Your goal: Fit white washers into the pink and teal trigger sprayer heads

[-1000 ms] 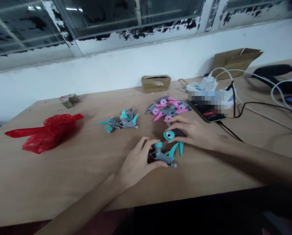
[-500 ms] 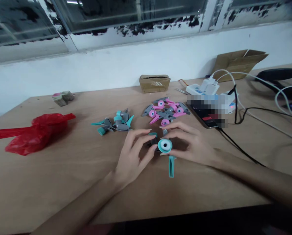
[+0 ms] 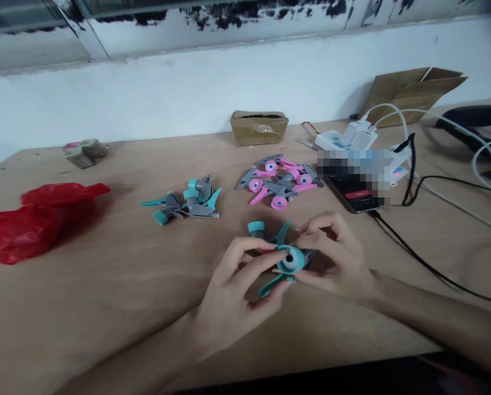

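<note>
Between my hands is a grey and teal trigger spray head [image 3: 291, 260], its round teal collar with a white centre facing me and its teal trigger slanting down to the left. My left hand [image 3: 245, 285] has its fingertips on the collar. My right hand [image 3: 336, 258] grips the grey body from the right, hiding most of it. Just behind the hands, another teal-collared spray head [image 3: 256, 229] lies partly covered. Further left sits a small group of teal and grey spray heads [image 3: 191, 200]. A pile of pink and grey spray heads [image 3: 280, 184] lies beyond my hands.
A crumpled red plastic bag [image 3: 51, 219] lies at the left. Against the wall stand a small cardboard box [image 3: 259, 129] and a larger open carton [image 3: 405, 96]. At the right are a phone [image 3: 354, 192], a power strip [image 3: 331, 141] with plugs, and several loose cables.
My hands and the spray head have moved slightly right and down in view. The left fingertips now touch the collar, and the trigger has swung from pointing down to lower left.
</note>
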`<state>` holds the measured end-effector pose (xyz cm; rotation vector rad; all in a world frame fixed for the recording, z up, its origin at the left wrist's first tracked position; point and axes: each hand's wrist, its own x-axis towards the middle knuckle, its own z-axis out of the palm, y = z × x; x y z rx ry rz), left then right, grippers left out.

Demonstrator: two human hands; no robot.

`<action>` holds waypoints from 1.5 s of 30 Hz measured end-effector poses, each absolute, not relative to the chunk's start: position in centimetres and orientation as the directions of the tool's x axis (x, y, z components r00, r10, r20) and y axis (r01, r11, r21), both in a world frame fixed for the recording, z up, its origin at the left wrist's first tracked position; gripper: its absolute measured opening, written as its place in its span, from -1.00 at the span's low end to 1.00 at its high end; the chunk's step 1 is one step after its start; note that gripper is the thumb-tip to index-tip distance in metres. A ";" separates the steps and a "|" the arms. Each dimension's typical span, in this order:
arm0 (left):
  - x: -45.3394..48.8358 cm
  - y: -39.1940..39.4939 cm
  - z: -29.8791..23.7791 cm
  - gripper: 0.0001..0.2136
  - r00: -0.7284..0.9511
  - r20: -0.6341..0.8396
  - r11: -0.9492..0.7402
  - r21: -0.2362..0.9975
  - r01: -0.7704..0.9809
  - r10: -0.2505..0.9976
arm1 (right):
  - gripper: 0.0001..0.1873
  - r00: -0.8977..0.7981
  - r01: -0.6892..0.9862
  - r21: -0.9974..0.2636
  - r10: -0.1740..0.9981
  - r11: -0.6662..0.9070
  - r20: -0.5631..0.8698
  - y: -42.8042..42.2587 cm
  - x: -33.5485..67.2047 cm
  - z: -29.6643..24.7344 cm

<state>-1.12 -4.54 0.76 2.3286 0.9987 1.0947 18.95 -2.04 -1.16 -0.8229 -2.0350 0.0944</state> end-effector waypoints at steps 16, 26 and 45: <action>-0.9 -4.8 1.9 -0.78 0.419 0.391 -0.540 0.771 0.337 0.819 | -0.81 -0.446 0.462 -0.254 0.470 0.850 0.762 -2.4 18.2 -0.9; -1.2 -4.9 2.0 -0.83 0.378 0.361 -0.479 0.829 0.288 0.852 | -0.78 -0.478 0.489 -0.191 0.444 0.851 0.758 -2.3 18.4 -1.1; -1.3 -4.5 2.7 -0.93 0.458 0.297 -0.487 0.786 0.381 0.838 | -0.88 -0.529 0.540 -0.082 0.413 0.838 0.741 -2.5 18.3 -0.7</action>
